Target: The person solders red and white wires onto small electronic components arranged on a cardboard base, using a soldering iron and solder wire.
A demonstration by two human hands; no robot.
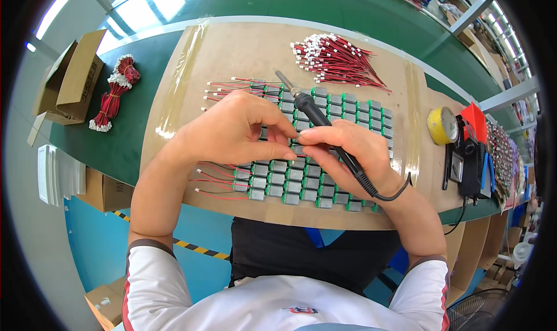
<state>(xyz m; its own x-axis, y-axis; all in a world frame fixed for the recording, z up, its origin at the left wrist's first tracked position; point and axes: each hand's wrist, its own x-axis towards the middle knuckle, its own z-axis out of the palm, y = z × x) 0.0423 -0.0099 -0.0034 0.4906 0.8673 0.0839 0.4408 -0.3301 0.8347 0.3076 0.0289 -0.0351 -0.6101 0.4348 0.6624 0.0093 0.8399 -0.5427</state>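
Observation:
My right hand [362, 148] is closed around a black soldering iron [313, 109], whose metal tip points up and to the left, away from me. Its thumb and forefinger also meet the fingertips of my left hand [238, 128], above the middle of the work surface. The left fingers are pinched together; whatever is between them is too small to make out. Beneath both hands lie rows of small grey blocks with green edges [293, 187], which look like battery cells. Red and black wires [217, 196] with white connectors run out from several blocks at the left side. My hands hide the middle rows.
Loose red and black connector wires [342, 64] lie at the far side of the cardboard sheet [232, 46]. At right stand a yellow tape roll [442, 126], a red holder [474, 122] and a black soldering station [471, 162]. A tied wire bundle [110, 101] and open carton [81, 81] sit left.

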